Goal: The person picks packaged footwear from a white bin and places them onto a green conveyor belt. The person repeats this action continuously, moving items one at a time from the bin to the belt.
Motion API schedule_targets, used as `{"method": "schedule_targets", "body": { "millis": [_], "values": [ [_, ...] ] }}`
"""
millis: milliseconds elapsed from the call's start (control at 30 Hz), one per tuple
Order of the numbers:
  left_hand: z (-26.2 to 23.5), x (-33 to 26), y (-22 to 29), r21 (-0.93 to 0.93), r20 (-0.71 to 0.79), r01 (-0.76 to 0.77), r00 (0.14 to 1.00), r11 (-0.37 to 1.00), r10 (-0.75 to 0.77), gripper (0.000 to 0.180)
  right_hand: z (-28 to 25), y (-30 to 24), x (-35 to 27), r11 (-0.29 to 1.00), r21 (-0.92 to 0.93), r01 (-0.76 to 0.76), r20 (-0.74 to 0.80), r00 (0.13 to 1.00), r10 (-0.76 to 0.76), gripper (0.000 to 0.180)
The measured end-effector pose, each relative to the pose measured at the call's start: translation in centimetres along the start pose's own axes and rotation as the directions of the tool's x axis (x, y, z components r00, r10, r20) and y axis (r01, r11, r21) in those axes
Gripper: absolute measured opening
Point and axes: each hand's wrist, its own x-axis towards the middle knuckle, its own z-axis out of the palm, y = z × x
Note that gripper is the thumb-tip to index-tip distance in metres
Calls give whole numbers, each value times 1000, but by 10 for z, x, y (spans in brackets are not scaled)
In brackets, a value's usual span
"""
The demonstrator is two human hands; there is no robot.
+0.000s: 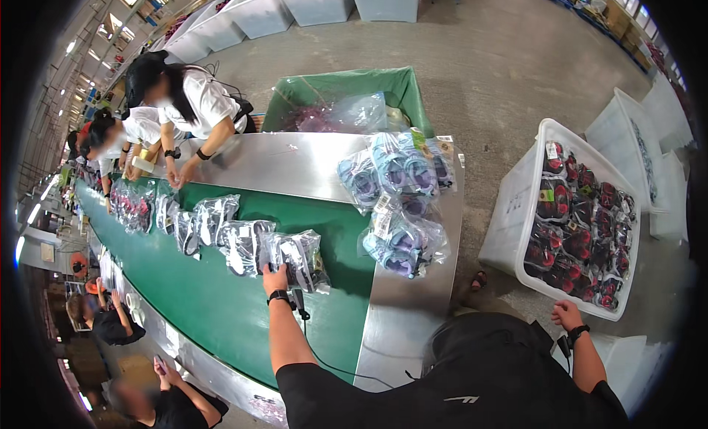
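The head view looks down on a long green conveyor belt [221,303] framed by a steel worktop [295,163], in a large hall with a grey concrete floor [501,67]. White plastic bins line the far wall, and other people work along the belt.

A row of clear plastic bags of dark sandals lies on the belt. The left hand [274,278] rests on the nearest clear bag of black-and-white sandals [299,258], fingers closed on its near edge. The right hand [566,313], fingers loosely curled and holding nothing, touches the rim of a white plastic crate of bagged red-and-black sandals [516,200]. Bags of light blue sandals [402,174] pile on the worktop's end.
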Motion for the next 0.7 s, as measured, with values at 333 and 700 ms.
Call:
{"method": "schedule_targets", "body": {
  "millis": [333, 700],
  "values": [
    [23, -79, -8, -568, 411, 345, 905, 747, -106, 46, 11, -36, 13, 996, -60, 65, 128, 990, -57, 30],
    [2, -305, -14, -935, 224, 158, 957, 317, 185, 68, 31, -51, 59, 976, -129, 173, 210, 967, -144, 32]
  ]
}}
